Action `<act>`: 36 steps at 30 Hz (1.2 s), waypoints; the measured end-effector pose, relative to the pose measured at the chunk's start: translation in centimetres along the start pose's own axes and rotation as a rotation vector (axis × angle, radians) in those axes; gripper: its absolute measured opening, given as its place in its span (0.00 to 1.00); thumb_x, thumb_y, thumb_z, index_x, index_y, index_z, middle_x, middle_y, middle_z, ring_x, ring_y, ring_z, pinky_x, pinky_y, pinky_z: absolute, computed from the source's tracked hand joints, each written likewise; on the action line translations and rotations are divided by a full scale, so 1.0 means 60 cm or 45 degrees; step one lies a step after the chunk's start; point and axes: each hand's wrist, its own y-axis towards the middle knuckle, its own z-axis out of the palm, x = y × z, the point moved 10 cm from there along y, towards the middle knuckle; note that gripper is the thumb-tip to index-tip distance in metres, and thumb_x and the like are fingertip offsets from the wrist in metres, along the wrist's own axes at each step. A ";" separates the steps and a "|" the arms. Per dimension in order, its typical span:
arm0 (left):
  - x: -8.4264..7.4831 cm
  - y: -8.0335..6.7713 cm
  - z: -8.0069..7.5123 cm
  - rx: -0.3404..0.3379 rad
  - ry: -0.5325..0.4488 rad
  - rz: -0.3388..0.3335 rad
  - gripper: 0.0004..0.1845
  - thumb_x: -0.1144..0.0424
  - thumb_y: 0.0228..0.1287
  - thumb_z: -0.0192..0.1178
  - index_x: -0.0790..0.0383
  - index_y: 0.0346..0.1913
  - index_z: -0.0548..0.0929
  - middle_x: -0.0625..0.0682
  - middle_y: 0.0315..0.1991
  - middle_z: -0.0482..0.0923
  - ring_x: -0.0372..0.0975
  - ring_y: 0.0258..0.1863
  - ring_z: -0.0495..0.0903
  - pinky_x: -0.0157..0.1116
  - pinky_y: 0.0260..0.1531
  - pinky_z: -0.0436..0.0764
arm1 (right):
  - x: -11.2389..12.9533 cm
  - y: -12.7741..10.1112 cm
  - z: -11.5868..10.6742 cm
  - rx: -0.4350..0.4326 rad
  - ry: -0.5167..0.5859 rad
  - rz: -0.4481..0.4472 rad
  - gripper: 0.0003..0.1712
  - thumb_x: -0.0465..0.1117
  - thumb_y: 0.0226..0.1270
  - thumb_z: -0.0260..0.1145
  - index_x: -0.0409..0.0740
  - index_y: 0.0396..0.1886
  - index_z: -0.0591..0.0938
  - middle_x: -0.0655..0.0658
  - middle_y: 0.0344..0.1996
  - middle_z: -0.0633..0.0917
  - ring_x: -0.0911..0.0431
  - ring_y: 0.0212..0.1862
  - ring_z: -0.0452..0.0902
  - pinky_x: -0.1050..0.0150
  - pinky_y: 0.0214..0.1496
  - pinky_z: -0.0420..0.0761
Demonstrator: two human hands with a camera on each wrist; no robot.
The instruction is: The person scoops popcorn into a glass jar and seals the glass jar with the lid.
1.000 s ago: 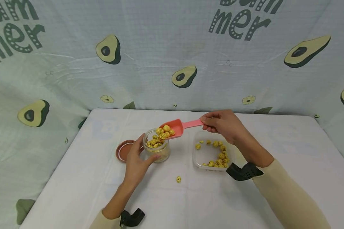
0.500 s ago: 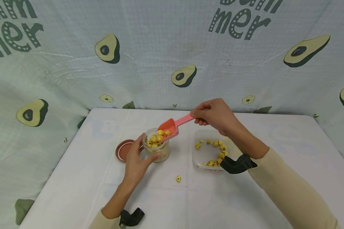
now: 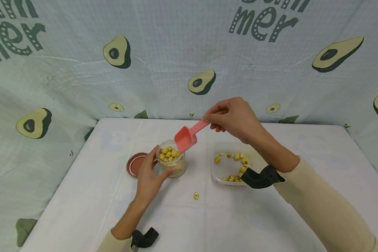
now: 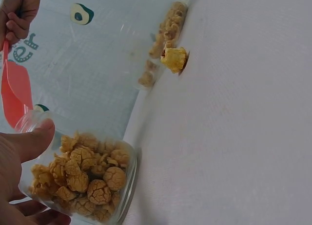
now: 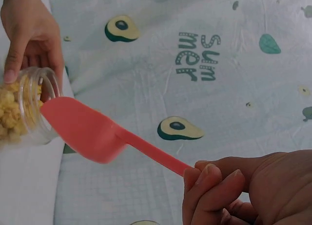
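A small glass jar (image 3: 171,163) full of yellow popcorn-like pieces (image 4: 87,174) stands on the white table (image 3: 97,196). My left hand (image 3: 149,176) grips its side, thumb on the near wall. My right hand (image 3: 231,117) pinches the handle of a pink scoop (image 3: 186,136), which is tipped steeply down over the jar's mouth with its bowl turned away. In the right wrist view the scoop (image 5: 92,132) touches the jar (image 5: 34,105) rim. A clear plastic tub (image 3: 231,164) with several pieces sits to the right, below my right forearm.
A reddish-brown lid (image 3: 135,164) lies left of the jar, partly behind my left hand. One loose piece (image 3: 195,195) lies on the table in front. An avocado-print cloth (image 3: 189,59) forms the backdrop and drapes down the left side.
My right hand rose and tilted the scoop steeply down. The pieces that lay in the scoop slid into the jar. My left hand kept its hold on the jar.
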 end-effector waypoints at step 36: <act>-0.085 -0.055 -0.053 -0.395 0.004 0.311 0.34 0.76 0.43 0.75 0.68 0.58 0.75 0.58 0.46 0.74 0.46 0.45 0.74 0.26 0.48 0.76 | -0.156 -0.078 -0.103 -0.036 -0.286 0.092 0.12 0.48 0.68 0.63 0.47 0.44 0.85 0.46 0.27 0.82 0.51 0.32 0.75 0.62 0.28 0.75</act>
